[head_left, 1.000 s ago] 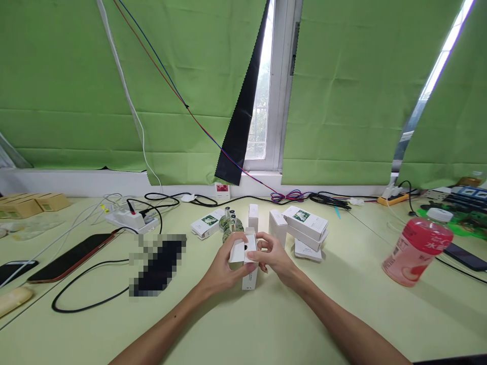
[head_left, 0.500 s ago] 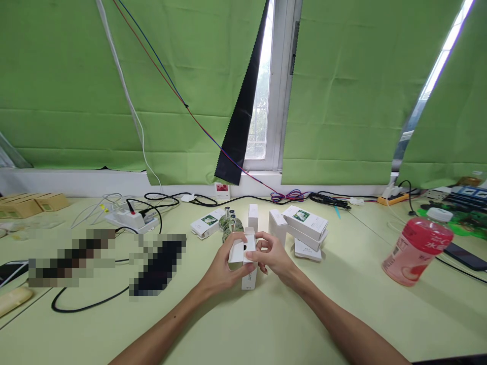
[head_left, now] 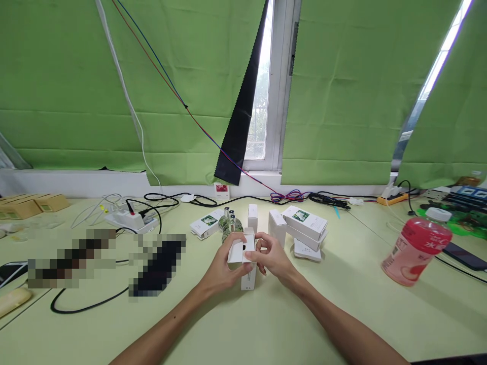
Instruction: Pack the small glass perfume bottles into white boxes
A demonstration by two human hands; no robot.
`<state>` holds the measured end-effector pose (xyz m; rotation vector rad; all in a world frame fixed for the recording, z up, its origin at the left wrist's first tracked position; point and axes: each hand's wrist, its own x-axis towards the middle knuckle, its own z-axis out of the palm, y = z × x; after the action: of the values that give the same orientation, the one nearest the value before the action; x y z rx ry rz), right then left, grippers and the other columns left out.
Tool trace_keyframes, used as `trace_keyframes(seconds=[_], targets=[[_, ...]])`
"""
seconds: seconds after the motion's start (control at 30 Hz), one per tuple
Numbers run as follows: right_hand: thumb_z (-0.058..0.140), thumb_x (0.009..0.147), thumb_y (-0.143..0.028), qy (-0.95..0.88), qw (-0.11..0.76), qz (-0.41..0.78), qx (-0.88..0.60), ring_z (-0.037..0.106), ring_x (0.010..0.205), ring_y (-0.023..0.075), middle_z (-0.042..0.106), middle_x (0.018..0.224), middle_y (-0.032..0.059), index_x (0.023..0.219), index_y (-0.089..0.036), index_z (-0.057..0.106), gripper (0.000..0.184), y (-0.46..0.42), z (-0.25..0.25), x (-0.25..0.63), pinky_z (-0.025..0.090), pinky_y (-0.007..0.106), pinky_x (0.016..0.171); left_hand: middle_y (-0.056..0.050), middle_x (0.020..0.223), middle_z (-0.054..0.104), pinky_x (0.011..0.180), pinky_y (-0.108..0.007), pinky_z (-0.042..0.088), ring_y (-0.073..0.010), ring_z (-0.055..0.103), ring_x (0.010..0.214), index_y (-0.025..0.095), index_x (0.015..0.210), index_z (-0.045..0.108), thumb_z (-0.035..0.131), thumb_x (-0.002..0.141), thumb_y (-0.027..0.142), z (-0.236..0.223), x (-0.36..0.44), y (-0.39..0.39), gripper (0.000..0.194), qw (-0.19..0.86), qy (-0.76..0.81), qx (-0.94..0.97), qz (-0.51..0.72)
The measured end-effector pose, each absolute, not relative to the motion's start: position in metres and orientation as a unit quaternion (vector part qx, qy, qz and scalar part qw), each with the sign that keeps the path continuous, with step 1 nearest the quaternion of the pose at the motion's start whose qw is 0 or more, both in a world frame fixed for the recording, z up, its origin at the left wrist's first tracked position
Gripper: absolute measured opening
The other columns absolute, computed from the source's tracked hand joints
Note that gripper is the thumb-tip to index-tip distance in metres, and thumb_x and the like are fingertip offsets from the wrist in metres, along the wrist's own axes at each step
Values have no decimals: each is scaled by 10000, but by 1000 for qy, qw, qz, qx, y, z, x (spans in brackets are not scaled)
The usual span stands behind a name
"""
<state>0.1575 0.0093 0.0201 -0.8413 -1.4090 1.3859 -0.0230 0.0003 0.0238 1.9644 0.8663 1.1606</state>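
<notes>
A small white carton [head_left: 248, 282] stands upright on the table, its top flaps folded out. A dark round spot shows in its mouth. My left hand [head_left: 222, 266] is wrapped around the carton from the left, thumb at the front and fingers behind. From the right, my right hand [head_left: 274, 257] grips the carton's upper edge, with its fingertips at the flap; some fingers are hidden. Just behind my left hand stand several glass bottles [head_left: 230, 230] with silver tops. Beyond the carton is another upright white box [head_left: 252, 215].
More white boxes [head_left: 304, 223] with green pictures are stacked right of my hands. One flat box [head_left: 205, 223] lies left of the bottles. A pink drink bottle [head_left: 416, 248] stands at the right. A power strip [head_left: 131, 219] and cables lie at the back left.
Almost nothing differs. Both hands keep their hold on the carton, and the whole view has shifted very slightly.
</notes>
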Motion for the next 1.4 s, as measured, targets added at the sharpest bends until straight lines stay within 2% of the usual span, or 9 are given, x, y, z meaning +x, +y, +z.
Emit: trace_keyframes(seconds=[0.27, 0.5, 0.67, 0.9, 1.07, 1.13, 1.23, 1.3, 1.4], targets=[[763, 765, -520, -591, 494, 533, -350, 425, 446, 58, 424, 662, -84, 1085, -180, 636, 484, 7, 15, 154, 322, 195, 376, -61, 1129, 571, 755, -299, 437, -192, 554, 851, 237, 1138, 479, 641, 854, 504, 19, -24, 3, 423, 320, 341, 760, 452], [624, 870, -597, -602, 511, 505, -349, 411, 420, 58, 511, 667, -48, 1049, -172, 646, 461, 10, 10, 151, 322, 201, 370, -33, 985, 619, 760, -309, 444, -195, 580, 831, 248, 1213, 441, 633, 881, 462, 20, -22, 0, 439, 347, 343, 749, 449], [591, 887, -620, -598, 520, 500, -350, 402, 397, 65, 458, 595, -67, 1029, -169, 645, 476, 11, 9, 151, 328, 205, 364, -46, 1049, 622, 801, -325, 454, -213, 592, 908, 269, 1250, 430, 642, 886, 446, 15, -24, 2, 457, 354, 349, 736, 459], [607, 886, -603, -599, 542, 473, -350, 387, 414, 67, 419, 590, -78, 1113, -171, 648, 489, 12, 9, 150, 302, 208, 372, -66, 1232, 560, 917, -330, 439, -228, 569, 1053, 295, 1344, 379, 639, 900, 459, 18, -25, 0, 540, 390, 338, 719, 465], [596, 894, -598, -594, 567, 443, -361, 378, 422, 65, 443, 613, -61, 1021, -165, 669, 457, 13, 8, 151, 297, 213, 376, -74, 1317, 506, 967, -346, 418, -236, 539, 1115, 333, 1465, 245, 635, 903, 478, 18, -25, -2, 700, 425, 342, 697, 466], [565, 908, -607, -588, 571, 449, -355, 364, 408, 68, 414, 568, -70, 922, -173, 649, 443, 12, 10, 152, 290, 213, 375, -72, 1327, 504, 964, -350, 414, -238, 541, 1112, 349, 1499, 203, 632, 903, 491, 18, -25, -2, 747, 434, 346, 691, 463], [532, 912, -636, -572, 581, 456, -357, 344, 387, 67, 368, 520, -80, 715, -197, 529, 481, 12, 13, 152, 276, 213, 368, -74, 1333, 519, 980, -364, 398, -252, 539, 1140, 355, 1536, 139, 614, 916, 497, 17, -26, -2, 794, 454, 345, 683, 457], [532, 901, -653, -561, 588, 452, -367, 344, 383, 65, 360, 508, -78, 645, -207, 451, 521, 11, 14, 152, 272, 213, 367, -75, 1342, 522, 1006, -373, 382, -260, 526, 1173, 348, 1538, 144, 607, 921, 498, 17, -26, -1, 786, 463, 342, 680, 453], [552, 887, -655, -556, 596, 441, -375, 349, 386, 66, 361, 495, -76, 614, -209, 427, 537, 11, 14, 152, 268, 213, 373, -71, 1366, 509, 1018, -372, 380, -264, 505, 1206, 338, 1511, 223, 605, 918, 504, 16, -26, 0, 725, 468, 344, 675, 455]])
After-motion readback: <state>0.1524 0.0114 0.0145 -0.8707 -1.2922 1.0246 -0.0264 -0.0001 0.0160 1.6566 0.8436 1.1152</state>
